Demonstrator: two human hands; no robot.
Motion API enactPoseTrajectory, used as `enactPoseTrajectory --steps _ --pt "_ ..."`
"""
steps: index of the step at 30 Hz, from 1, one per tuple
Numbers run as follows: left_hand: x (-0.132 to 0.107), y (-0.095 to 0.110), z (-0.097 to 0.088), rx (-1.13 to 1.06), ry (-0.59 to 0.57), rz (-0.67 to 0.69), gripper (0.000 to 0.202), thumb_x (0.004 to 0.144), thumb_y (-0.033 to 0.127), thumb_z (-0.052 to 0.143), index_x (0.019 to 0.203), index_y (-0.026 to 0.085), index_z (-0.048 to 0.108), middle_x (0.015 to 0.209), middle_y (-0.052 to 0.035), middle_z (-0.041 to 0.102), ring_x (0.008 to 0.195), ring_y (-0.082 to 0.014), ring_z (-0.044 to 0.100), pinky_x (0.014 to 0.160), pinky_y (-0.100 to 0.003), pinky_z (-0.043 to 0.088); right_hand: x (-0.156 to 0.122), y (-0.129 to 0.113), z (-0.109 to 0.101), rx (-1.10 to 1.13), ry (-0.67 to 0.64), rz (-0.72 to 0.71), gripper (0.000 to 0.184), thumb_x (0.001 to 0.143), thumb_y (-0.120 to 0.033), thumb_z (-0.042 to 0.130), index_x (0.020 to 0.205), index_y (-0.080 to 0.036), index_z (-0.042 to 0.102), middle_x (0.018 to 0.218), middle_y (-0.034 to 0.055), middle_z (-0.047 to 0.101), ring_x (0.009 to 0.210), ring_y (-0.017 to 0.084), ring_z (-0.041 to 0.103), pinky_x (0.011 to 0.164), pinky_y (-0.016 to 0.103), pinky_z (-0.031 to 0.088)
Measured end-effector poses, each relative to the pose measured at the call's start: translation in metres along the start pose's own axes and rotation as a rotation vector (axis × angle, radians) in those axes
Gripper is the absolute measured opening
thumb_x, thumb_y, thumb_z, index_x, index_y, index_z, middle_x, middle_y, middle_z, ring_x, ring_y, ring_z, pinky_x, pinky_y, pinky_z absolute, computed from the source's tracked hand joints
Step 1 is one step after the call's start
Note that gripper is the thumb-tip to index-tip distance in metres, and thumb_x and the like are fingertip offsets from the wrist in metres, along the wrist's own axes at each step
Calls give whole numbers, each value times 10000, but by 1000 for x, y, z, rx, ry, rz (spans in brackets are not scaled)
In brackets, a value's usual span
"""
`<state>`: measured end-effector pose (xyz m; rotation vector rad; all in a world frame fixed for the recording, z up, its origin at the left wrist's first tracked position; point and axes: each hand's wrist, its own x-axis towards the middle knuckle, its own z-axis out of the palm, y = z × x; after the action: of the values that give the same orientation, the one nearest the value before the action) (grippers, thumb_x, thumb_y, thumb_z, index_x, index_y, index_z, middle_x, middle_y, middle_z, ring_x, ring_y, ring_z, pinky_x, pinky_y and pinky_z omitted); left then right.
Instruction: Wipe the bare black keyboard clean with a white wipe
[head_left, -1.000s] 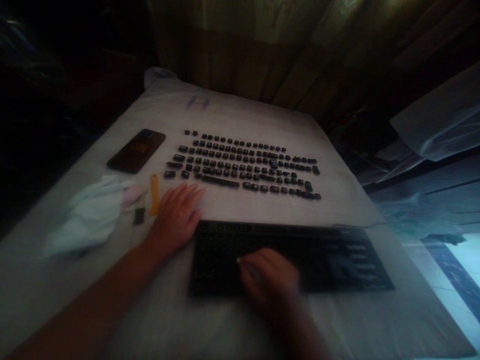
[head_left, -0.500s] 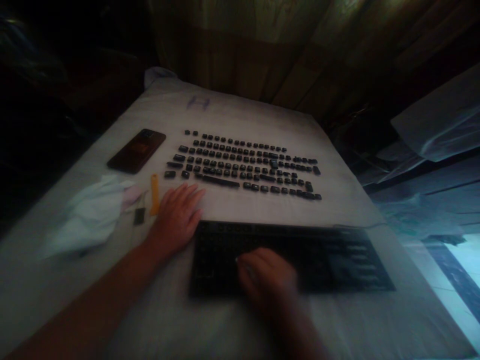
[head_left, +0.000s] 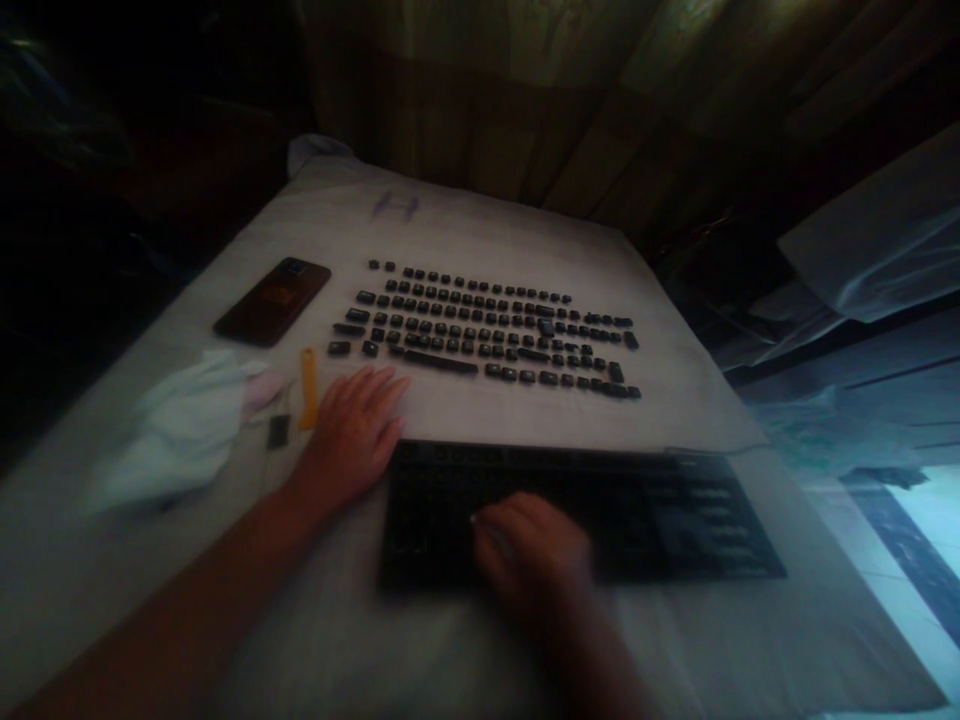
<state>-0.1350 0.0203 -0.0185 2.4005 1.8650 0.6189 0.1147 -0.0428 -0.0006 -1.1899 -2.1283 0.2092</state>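
A black keyboard base [head_left: 637,520] without its keycaps lies in front of me. Over its left half my right hand [head_left: 532,545] is closed in a pinch. A small pale tip shows at the fingertips, but what they hold is too small and dim to name. My left hand [head_left: 360,425] rests flat on the cloth by the keyboard's upper left corner, fingers extended and holding nothing. Just beyond, loose black keycaps [head_left: 450,312] are laid out in rows, with the long spacebar [head_left: 441,362] in the nearest row.
Left of my left hand lie a yellow strip-shaped tool [head_left: 308,385], a small dark piece [head_left: 278,431] and a crumpled pale cloth [head_left: 180,425]. A phone [head_left: 274,300] is farther back. A cable [head_left: 739,450] leaves the keyboard's back right. Curtains [head_left: 525,120] hang behind the bed-like surface.
Almost nothing differs. The right hand keeps its pinch at nearly the same spot over the keyboard, and the left hand stays put. The view has shifted very slightly.
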Motion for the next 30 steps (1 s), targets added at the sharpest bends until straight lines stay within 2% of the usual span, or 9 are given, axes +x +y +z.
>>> enactPoseTrajectory --steps 8,13,21,30 --pt "0 -1 0 5 10 6 486 987 377 346 1414 209 508 1487 -124 561 1428 -318 448 1192 -586 322 -3 1 4 9 22 18 264 945 -166 502 764 -191 693 683 43 657 609 165 594 589 279 447" --pt "0 -1 0 13 -14 0 501 983 374 349 1418 182 507 1489 -135 557 1426 -337 445 1183 -600 328 -2 1 4 20 15 22 263 928 -162 507 739 -196 686 654 27 637 597 157 577 573 271 428" --pt "0 -3 0 17 -6 8 490 987 382 356 1422 211 504 1490 -119 560 1429 -325 446 1181 -590 336 -5 1 5 21 2 32 255 942 -172 512 767 -193 695 687 39 654 625 169 592 603 284 447" --pt "1 -1 -1 36 -6 13 489 985 362 351 1408 182 517 1481 -135 567 1415 -334 464 1173 -593 350 -5 2 7 22 11 30 242 944 -169 516 784 -191 695 709 46 668 639 171 603 609 287 466"
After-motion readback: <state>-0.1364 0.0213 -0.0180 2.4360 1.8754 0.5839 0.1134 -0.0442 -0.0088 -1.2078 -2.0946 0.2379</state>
